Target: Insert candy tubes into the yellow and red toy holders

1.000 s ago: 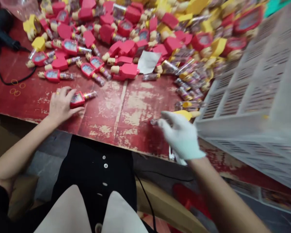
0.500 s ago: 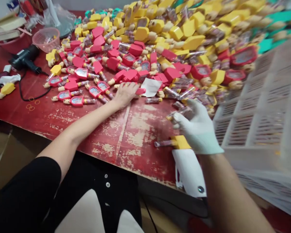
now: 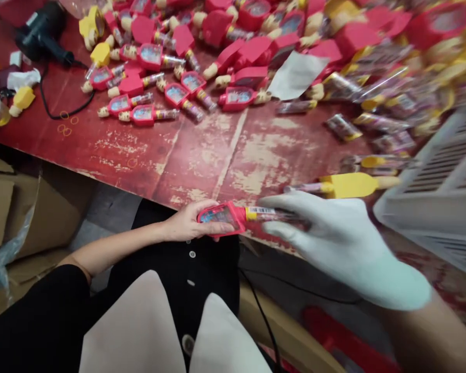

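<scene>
Close to the table's front edge, my bare left hand (image 3: 196, 223) grips a red toy case (image 3: 221, 220) with a clear window, its thumb across the front. From the right, my white-gloved right hand (image 3: 318, 228) closes its fingers around a clear candy tube (image 3: 264, 213) with a yellow end. The tube's yellow end meets the narrow end of the red case; whether it is seated inside I cannot tell. Just beyond the glove lies a yellow toy case (image 3: 349, 185) with a tube attached.
Red toy cases (image 3: 143, 115) with tubes lie in a heap across the worn red table (image 3: 194, 160). A white paper (image 3: 298, 75) rests among them. Loose tubes (image 3: 344, 127) lie at right beside a white plastic crate (image 3: 431, 191). A black heat gun (image 3: 42, 31) stands at upper left.
My left hand has drawn back from the heap to the table edge with a red toy case. My right hand has brought a tube against it. The view has tilted downward.
</scene>
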Available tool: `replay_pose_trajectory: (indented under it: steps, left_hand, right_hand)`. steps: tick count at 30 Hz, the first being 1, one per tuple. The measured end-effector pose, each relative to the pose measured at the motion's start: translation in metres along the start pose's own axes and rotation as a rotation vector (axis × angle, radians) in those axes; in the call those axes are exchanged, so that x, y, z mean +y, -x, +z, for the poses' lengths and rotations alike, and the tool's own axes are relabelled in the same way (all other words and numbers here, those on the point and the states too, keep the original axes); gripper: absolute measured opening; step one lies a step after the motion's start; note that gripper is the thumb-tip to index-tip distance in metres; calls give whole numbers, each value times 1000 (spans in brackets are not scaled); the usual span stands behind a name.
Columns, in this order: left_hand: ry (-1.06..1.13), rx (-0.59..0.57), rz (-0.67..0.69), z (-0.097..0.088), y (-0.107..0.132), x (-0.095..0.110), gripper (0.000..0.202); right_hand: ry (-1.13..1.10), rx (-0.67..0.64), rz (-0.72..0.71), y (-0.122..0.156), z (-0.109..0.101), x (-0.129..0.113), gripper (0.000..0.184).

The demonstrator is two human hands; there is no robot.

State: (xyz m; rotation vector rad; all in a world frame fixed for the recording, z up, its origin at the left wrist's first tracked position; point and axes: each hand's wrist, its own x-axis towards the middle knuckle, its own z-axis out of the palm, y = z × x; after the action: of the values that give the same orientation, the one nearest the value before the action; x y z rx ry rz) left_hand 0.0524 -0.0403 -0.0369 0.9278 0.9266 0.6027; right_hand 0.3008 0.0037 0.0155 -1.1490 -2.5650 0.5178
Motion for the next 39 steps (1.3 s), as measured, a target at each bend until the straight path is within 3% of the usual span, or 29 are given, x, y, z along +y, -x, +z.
replay_pose_trajectory:
  steps: [3, 7, 12, 17, 21, 24, 28, 30, 32, 36, 39]
  left_hand:
    - [-4, -145, -120, -5, 26, 2, 50]
    - [-90, -289, -195, -4, 55, 6, 47]
    - [-209, -368, -187, 2, 73, 1, 43]
    - [-313, -535, -183, 10, 86, -20, 34]
    - [-306, -479, -249, 13, 93, -31, 40]
    - [-297, -417, -216, 12, 94, -30, 42]
    - [-508, -432, -158, 10, 92, -27, 46]
    - [-588, -439, -142, 14, 93, -27, 48]
    - [-722, -387, -118, 19, 95, -27, 49]
    - [-1183, -204, -19, 25, 96, -29, 53]
    - [-1328, -133, 29, 15, 91, -33, 55]
  right_hand:
    - [127, -38, -258, 11, 1, -24, 33]
    - [204, -84, -438, 30, 1, -52, 24]
    - [198, -159, -489, 52, -1, -74, 24]
    - [52, -289, -538, 78, 10, -94, 28]
    - [-100, -230, -344, 91, 25, -99, 25]
    - [-99, -202, -192, 92, 33, -98, 29]
    - [-94, -186, -232, 90, 34, -98, 38]
    - [-176, -233, -164, 90, 33, -99, 42]
    - [-345, -332, 28, 87, 34, -100, 46]
    - [-760, -595, 568, 78, 46, -95, 59]
    - [-831, -594, 700, 73, 59, -87, 58]
